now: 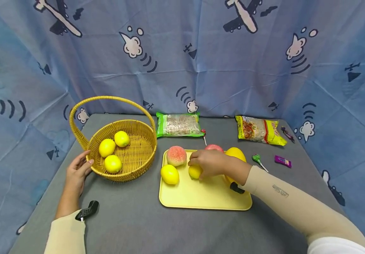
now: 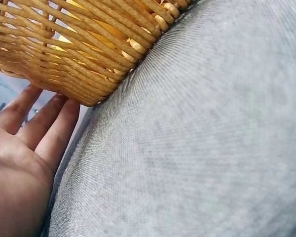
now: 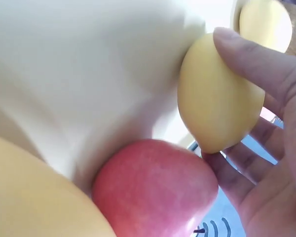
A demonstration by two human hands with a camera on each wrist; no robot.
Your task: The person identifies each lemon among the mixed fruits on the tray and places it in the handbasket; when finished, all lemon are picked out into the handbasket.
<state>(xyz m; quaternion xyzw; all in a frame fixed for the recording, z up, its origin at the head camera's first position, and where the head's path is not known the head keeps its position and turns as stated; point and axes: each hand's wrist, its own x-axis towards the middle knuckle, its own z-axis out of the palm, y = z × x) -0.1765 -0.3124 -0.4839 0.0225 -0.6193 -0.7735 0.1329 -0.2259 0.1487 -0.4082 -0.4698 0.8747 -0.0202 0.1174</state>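
My left hand (image 1: pixel 77 173) touches the left side of a yellow wicker basket (image 1: pixel 141 168). In the left wrist view its fingers (image 2: pixel 54 128) lie fairly straight, tips against the woven wall. Three lemons (image 1: pixel 113 164) sit inside the basket. Over a pale yellow tray (image 1: pixel 198 197), my right hand (image 1: pixel 212 162) holds a lemon (image 3: pixel 219 94) between thumb and fingers. The tray also bears another lemon (image 1: pixel 169 174), a peach (image 1: pixel 176 156), a red apple (image 3: pixel 155 190) and a large yellow fruit (image 1: pixel 236 153), partly covered by my right forearm.
Behind the tray lies a green-edged packet (image 1: pixel 182 125) beside a red lollipop (image 1: pixel 204 135). A yellow packet (image 1: pixel 260 130), a green lollipop (image 1: pixel 258 160), a purple wrapped sweet (image 1: pixel 283 161) and a dark wrapped sweet (image 1: pixel 287 134) lie to the right. A blue curtain (image 1: pixel 169 53) hangs behind the grey table.
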